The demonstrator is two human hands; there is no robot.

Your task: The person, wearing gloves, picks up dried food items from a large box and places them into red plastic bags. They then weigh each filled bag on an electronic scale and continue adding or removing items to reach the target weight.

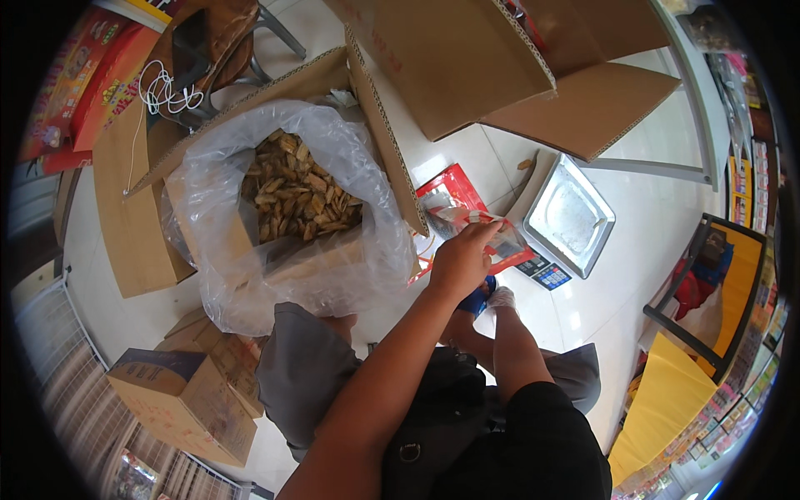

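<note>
My left hand [461, 261] pinches the edge of a red and clear plastic pouch [509, 245]. More red printed pouches [459, 184] lie just beyond it on the floor, partly under the held one. Below it hangs my right hand [502, 297], in what looks like a thin clear plastic glove; its fingers are too hidden to read. To the left stands an open cardboard box [390, 137] lined with a clear plastic bag [219, 162]. Dried brown pieces [300, 194] fill part of the bag. Right of the pouch sits a digital scale with a metal pan [569, 212].
Large cardboard flaps [462, 56] spread at the top. A chair [206, 56] with a phone [190, 47] and white cable [165, 90] stands at upper left. Closed cartons [187, 400] sit lower left. A black-framed basket [706, 300] is at right. One brown piece [524, 164] lies beside the scale.
</note>
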